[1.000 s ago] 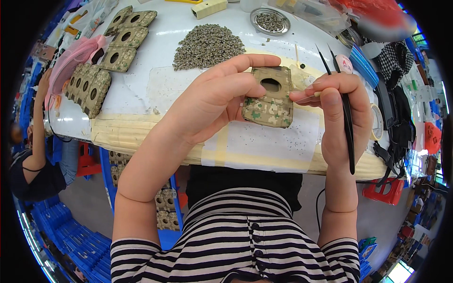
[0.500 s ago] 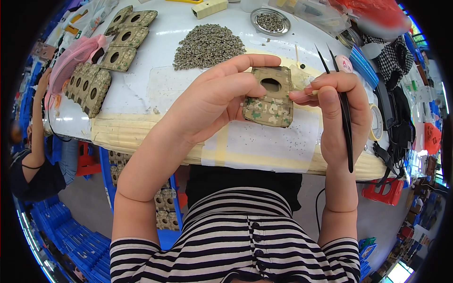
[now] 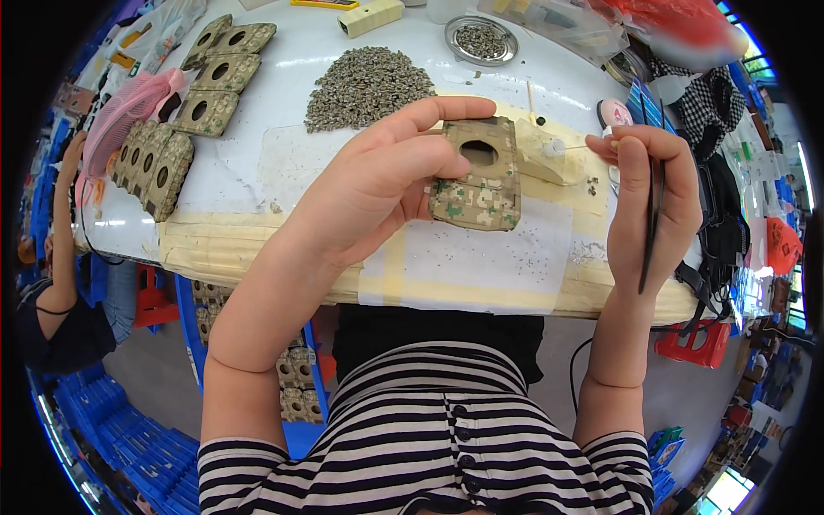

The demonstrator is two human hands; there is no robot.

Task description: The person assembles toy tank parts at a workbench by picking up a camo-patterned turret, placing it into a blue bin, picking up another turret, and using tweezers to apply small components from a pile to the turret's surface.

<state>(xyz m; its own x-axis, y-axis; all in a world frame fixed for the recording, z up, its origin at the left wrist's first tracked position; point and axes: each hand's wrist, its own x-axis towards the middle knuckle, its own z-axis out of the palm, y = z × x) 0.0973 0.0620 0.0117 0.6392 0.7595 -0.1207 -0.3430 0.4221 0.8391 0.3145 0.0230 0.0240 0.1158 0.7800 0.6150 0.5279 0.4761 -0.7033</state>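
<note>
My left hand (image 3: 369, 176) grips a small camouflage case (image 3: 475, 196), fingers behind it and thumb beside the round hole in its upper half. The case is tilted up above the table's front part. In my right hand (image 3: 659, 197) are black tweezers (image 3: 651, 245), lying along the palm with the tips pointing away from me. The thumb and forefinger of that hand pinch a thin pale stick (image 3: 578, 147). The stick's far end is at a small white cap-like cup (image 3: 554, 148) on a taped cream block (image 3: 536, 165). What the fingers behind the case do is hidden.
A heap of small metal-coloured parts (image 3: 367, 90) lies at the back, with more in a round metal dish (image 3: 481, 41). Several camouflage cases (image 3: 202, 107) and a pink mesh item (image 3: 129, 112) lie at left. Another person's arm (image 3: 64, 223) is at far left. Black straps (image 3: 725, 197) lie at right.
My right hand has moved away from the case to the right, bringing the stick to the small white cup. My left hand still holds the case. The whole view has shifted slightly.
</note>
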